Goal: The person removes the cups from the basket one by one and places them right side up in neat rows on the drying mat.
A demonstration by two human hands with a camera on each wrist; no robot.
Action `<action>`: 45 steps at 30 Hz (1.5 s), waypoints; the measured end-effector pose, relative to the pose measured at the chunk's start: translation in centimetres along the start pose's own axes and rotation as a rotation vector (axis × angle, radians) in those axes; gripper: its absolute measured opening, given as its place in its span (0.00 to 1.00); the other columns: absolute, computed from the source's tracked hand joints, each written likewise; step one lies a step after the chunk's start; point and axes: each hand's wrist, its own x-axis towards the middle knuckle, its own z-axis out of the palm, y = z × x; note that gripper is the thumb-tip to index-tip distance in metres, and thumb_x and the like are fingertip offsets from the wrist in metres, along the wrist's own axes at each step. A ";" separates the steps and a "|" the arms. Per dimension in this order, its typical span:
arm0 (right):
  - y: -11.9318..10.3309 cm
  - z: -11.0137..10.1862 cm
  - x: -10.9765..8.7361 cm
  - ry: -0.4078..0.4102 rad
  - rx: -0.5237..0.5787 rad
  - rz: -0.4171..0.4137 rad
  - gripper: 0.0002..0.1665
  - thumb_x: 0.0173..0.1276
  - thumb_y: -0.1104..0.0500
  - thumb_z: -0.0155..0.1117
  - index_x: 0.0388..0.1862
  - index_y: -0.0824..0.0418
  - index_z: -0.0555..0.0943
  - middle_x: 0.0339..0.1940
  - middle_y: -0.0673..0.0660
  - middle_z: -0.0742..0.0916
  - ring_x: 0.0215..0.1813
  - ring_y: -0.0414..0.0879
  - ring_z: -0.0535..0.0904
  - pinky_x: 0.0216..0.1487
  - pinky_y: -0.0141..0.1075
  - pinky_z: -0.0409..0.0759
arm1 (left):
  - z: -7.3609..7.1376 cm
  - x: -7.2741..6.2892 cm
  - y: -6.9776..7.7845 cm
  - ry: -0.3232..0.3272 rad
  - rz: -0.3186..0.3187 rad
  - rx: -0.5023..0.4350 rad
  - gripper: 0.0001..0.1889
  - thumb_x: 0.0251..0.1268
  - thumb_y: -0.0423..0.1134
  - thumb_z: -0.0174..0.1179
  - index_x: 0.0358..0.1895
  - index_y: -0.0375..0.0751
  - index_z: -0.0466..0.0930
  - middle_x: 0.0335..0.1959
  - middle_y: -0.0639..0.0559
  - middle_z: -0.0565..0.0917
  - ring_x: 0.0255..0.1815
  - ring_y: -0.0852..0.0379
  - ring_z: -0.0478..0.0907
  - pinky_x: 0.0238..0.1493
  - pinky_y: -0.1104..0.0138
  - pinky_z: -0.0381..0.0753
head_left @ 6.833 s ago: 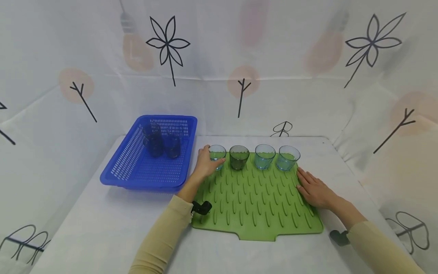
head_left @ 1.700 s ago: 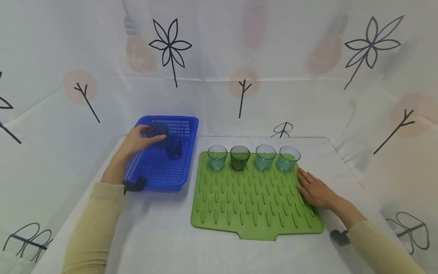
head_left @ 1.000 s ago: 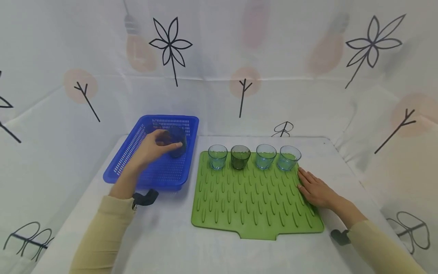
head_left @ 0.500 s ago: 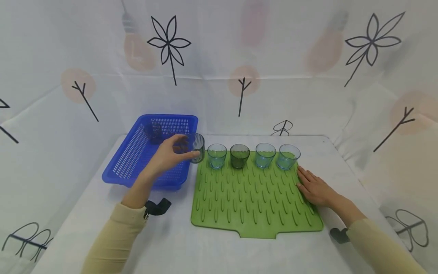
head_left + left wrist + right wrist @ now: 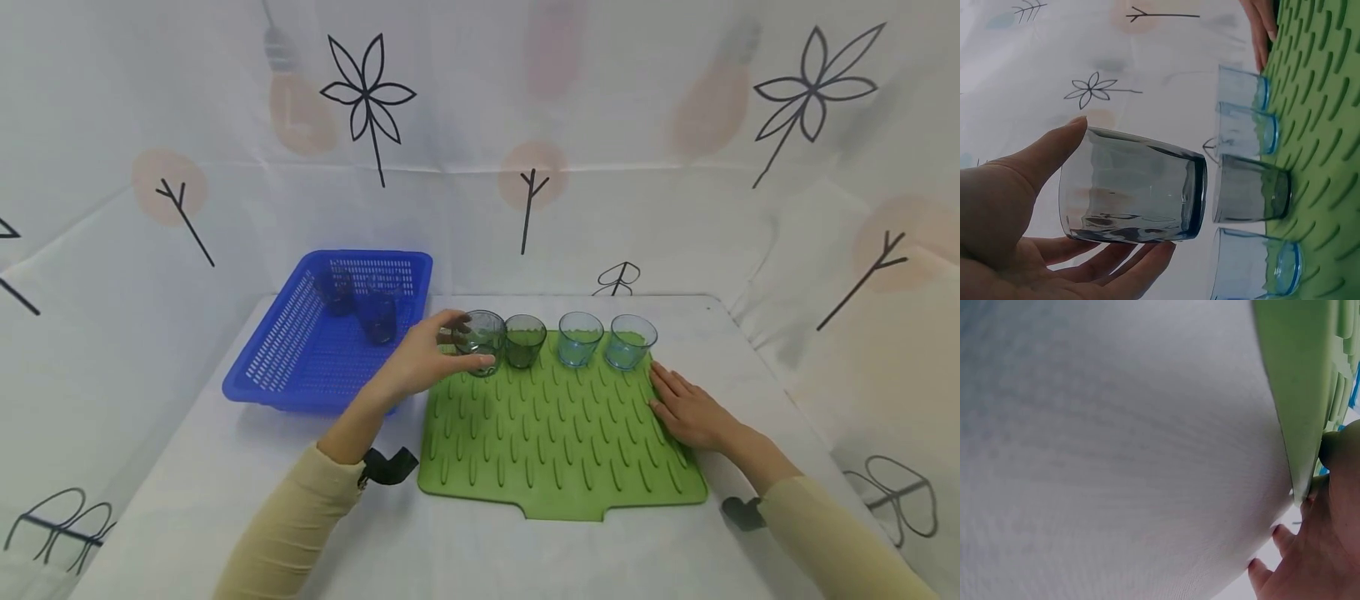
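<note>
My left hand grips a smoky grey glass between thumb and fingers, over the far left part of the green ridged mat. The left wrist view shows this tinted glass in front of a row. That row stands along the mat's far edge: a light blue glass mostly covered by the held one in the head view, a dark grey glass and two more blue glasses. My right hand rests with straight fingers on the mat's right edge.
A blue perforated basket stands left of the mat, with dark-looking glasses towards its back. A white cloth with printed flowers hangs behind the white table.
My left hand left the blue glass at the row's left end, reached into the basket, lifted out the grey glass and carried it right over the mat. My right hand stayed put.
</note>
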 end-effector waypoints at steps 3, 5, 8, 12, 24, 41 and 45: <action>-0.1 -0.1 0.0 -0.006 0.002 0.004 0.38 0.86 0.51 0.40 0.77 0.80 0.53 0.81 0.76 0.56 0.77 0.79 0.51 0.72 0.72 0.54 | 1.4 0.4 0.2 -0.021 0.006 -0.030 0.44 0.59 0.53 0.75 0.76 0.46 0.65 0.67 0.45 0.76 0.69 0.46 0.73 0.62 0.53 0.81; -0.1 -0.1 0.1 -0.005 0.002 0.005 0.38 0.86 0.51 0.40 0.77 0.80 0.53 0.81 0.75 0.56 0.77 0.79 0.51 0.72 0.72 0.54 | 2.3 0.7 0.3 -0.036 0.008 -0.036 0.44 0.59 0.52 0.75 0.77 0.44 0.65 0.67 0.44 0.76 0.69 0.46 0.74 0.61 0.54 0.81; -0.1 0.0 0.1 -0.006 0.002 0.006 0.38 0.86 0.50 0.39 0.78 0.80 0.53 0.81 0.75 0.56 0.77 0.79 0.51 0.72 0.73 0.54 | 3.7 1.0 0.6 -0.060 0.001 -0.035 0.45 0.58 0.52 0.76 0.77 0.44 0.64 0.66 0.46 0.77 0.69 0.46 0.74 0.60 0.57 0.82; -0.3 0.0 0.0 -0.007 0.008 0.010 0.38 0.86 0.49 0.39 0.78 0.80 0.53 0.81 0.75 0.56 0.77 0.78 0.52 0.72 0.73 0.54 | 5.6 1.6 0.9 -0.092 0.016 -0.032 0.46 0.57 0.51 0.77 0.77 0.43 0.65 0.65 0.48 0.77 0.69 0.47 0.74 0.58 0.62 0.83; -0.7 -0.6 -0.3 0.047 0.014 0.000 0.37 0.85 0.51 0.43 0.77 0.79 0.56 0.80 0.74 0.60 0.75 0.79 0.55 0.70 0.74 0.57 | 10.7 3.8 2.1 -0.183 0.082 0.016 0.45 0.60 0.53 0.75 0.77 0.44 0.64 0.68 0.50 0.75 0.71 0.48 0.73 0.61 0.63 0.81; 0.1 0.0 -0.1 0.061 0.033 -0.048 0.35 0.85 0.54 0.43 0.76 0.81 0.58 0.78 0.77 0.61 0.74 0.79 0.56 0.70 0.71 0.58 | 16.7 7.0 2.5 -0.198 0.101 0.049 0.44 0.62 0.54 0.73 0.77 0.43 0.64 0.70 0.50 0.74 0.68 0.53 0.76 0.59 0.67 0.80; -0.1 -0.1 -0.1 0.081 0.041 -0.056 0.34 0.84 0.54 0.46 0.75 0.80 0.60 0.78 0.76 0.63 0.74 0.80 0.58 0.68 0.71 0.60 | 18.0 7.7 2.4 -0.189 0.113 0.074 0.42 0.62 0.54 0.72 0.76 0.42 0.66 0.68 0.48 0.76 0.66 0.54 0.77 0.57 0.69 0.80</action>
